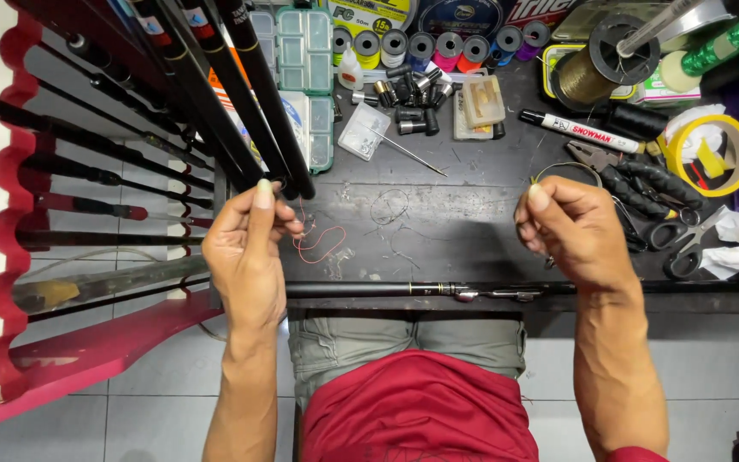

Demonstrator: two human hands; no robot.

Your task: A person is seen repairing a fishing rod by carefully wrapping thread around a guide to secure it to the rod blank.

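My left hand (245,252) pinches one end of a thin red thread (318,244) looping over the dark bench (438,205); my right hand (570,231) holds a narrow grip on what looks like fine line. I judge I'm mid-tying above the rod (438,290); next calls for even tension.

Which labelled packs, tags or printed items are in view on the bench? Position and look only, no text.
Marker pen: right of centre, lying flat, white barrel with black cap.
Round line packs: top edge, yellow-green and dark blue discs.
Thread spools: row below those packs, small, yellow, grey, pink, orange, purple.
Clear compartment box: top centre, teal latches.
Tape roll: far right, yellow ring.
Rod labels: top left, small bands on black rods.
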